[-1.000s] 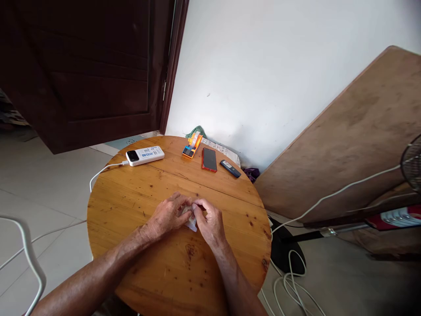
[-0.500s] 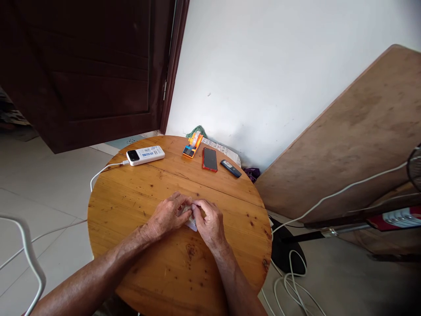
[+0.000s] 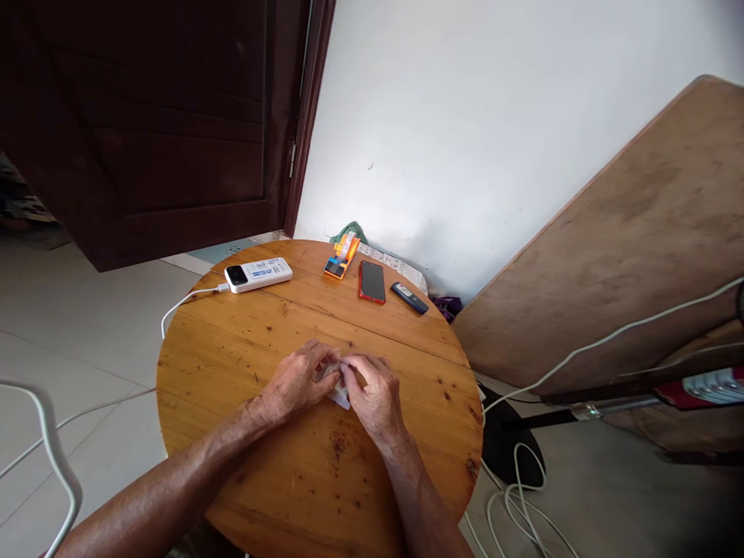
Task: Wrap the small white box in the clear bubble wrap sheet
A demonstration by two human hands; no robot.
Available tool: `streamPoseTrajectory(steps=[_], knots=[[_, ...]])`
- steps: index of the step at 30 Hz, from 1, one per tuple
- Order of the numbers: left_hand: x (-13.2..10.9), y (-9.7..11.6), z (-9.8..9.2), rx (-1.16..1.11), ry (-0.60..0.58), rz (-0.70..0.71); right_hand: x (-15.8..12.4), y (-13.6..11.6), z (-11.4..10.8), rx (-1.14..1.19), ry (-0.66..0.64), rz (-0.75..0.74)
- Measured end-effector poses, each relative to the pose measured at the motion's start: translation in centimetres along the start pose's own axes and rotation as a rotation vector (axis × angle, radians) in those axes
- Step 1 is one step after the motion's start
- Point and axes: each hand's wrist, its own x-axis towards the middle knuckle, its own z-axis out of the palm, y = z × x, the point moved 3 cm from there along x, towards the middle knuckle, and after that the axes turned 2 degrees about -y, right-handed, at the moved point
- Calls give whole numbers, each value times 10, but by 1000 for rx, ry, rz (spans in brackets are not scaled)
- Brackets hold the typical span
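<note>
Both hands meet over the middle of the round wooden table (image 3: 273,341). Between them is a small pale, translucent piece (image 3: 342,398), mostly covered by the fingers, so its shape is unclear. My left hand (image 3: 302,375) has its fingers curled around the piece from the left, thumb pointing right. From the right, my right hand (image 3: 375,391) pinches at the piece's upper part with thumb and index finger, their tips touching or nearly touching the left fingers.
Along the table's far side lie a white power bank (image 3: 259,274) with a cable, an orange tape dispenser (image 3: 342,256), a red-edged phone (image 3: 371,281) and a dark handset (image 3: 409,297). A dark door (image 3: 191,139) stands behind left; a board (image 3: 628,232) leans right.
My right hand has shifted very slightly to the right, its fingers a little more spread. My left hand is almost unmoved. The view has shifted slightly.
</note>
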Motion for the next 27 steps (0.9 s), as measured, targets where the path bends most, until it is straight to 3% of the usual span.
streamPoseTrajectory(steps=[9,17,27], knots=[[1,-3,1,-57,-19,-117,1,-1,-5,-39,-28,-61],[-1,-2,0,-4,-12,9,1,-2,-7,-18,-46,-90],[-3,-1,0,-6,-14,31,0,-2,-10,29,-89,-80]])
